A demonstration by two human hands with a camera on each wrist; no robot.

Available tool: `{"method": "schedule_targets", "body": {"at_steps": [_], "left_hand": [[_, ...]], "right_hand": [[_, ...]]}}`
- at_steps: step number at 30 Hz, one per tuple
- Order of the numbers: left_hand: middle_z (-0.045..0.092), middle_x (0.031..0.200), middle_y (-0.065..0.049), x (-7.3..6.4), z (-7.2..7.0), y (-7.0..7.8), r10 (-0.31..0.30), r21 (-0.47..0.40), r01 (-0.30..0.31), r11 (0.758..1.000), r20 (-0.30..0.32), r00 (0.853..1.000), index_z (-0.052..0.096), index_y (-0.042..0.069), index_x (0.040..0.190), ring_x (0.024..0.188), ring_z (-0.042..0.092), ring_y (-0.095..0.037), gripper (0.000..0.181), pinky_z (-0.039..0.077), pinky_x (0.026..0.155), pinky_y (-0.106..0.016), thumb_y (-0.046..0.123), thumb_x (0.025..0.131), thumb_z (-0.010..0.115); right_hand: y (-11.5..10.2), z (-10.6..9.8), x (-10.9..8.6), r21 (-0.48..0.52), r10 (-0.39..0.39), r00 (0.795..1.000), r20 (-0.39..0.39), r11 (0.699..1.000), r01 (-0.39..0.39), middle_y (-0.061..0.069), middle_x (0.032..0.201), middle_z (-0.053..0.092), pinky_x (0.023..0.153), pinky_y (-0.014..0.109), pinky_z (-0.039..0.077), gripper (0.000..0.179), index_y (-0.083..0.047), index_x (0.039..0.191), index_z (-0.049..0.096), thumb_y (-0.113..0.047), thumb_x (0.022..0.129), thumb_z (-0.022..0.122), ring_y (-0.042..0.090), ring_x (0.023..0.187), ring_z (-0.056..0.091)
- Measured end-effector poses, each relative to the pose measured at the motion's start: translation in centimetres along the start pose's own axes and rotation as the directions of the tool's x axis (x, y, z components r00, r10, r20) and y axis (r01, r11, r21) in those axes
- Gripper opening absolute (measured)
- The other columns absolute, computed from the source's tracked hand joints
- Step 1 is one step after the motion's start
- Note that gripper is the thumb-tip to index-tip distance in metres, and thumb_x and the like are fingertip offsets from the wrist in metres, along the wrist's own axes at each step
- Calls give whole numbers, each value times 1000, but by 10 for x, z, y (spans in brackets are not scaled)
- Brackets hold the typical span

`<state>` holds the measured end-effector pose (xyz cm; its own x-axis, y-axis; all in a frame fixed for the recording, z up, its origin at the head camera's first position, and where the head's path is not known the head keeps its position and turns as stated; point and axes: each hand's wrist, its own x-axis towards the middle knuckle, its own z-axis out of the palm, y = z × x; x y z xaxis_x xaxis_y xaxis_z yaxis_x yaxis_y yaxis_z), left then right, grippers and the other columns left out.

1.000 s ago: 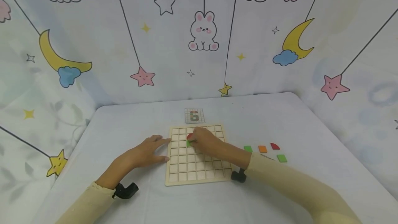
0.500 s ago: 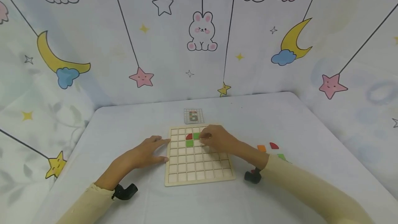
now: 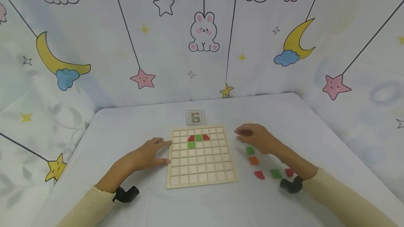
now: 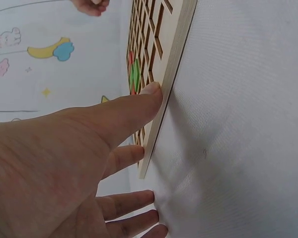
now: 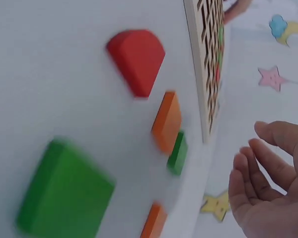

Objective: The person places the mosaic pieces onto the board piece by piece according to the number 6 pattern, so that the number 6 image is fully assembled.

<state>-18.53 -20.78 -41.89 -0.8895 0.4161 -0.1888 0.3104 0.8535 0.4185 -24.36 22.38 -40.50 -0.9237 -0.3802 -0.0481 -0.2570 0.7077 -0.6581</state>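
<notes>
A wooden grid board (image 3: 202, 185) lies on the table. Its cells hold a red quarter-round tile (image 3: 191, 138), a green square tile (image 3: 198, 137), a second red quarter-round tile (image 3: 206, 137) and, one row nearer, another green square (image 3: 191, 145). My left hand (image 3: 149, 155) touches the board's left edge with thumb and index finger, the thumb (image 4: 150, 90) at the rim in the left wrist view. Right of the board, my right hand (image 3: 258, 138) hovers above loose tiles, fingers loosely bent, holding nothing; thumb and fingertips stay apart in the right wrist view.
Loose tiles lie right of the board: a green square (image 3: 250, 150), an orange square (image 3: 254, 160), a red quarter-round (image 3: 259, 175), another green square (image 3: 276, 173) and others partly covered by my right arm. A small gridded pattern card (image 3: 195, 117) lies behind the board.
My right hand has left the board and moved right over the loose tiles. A red quarter-round tile now shows in the cell right of the upper green square. The left hand stays put.
</notes>
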Motion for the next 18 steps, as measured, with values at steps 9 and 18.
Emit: {"method": "schedule_targets", "body": {"at_steps": [9,18], "left_hand": [[39,159,-30,-1,-2,2,-13,5,13,1000,7,1000,48,14,159,146,41,-51,74,42,113,-66,45,98,76],[40,159,-31,0,0,1,-12,9,12,1000,7,1000,48,13,159,145,42,-51,75,43,113,-66,46,97,76]], "right_hand": [[54,-42,-48,47,60,996,-61,997,-57,9,126,73,88,24,58,41,-6,136,68,-32,104,70,26,115,67],[91,-56,-79,6,131,991,30,991,-131,18,136,68,97,41,59,48,-2,142,63,-29,104,69,34,122,63]]}}
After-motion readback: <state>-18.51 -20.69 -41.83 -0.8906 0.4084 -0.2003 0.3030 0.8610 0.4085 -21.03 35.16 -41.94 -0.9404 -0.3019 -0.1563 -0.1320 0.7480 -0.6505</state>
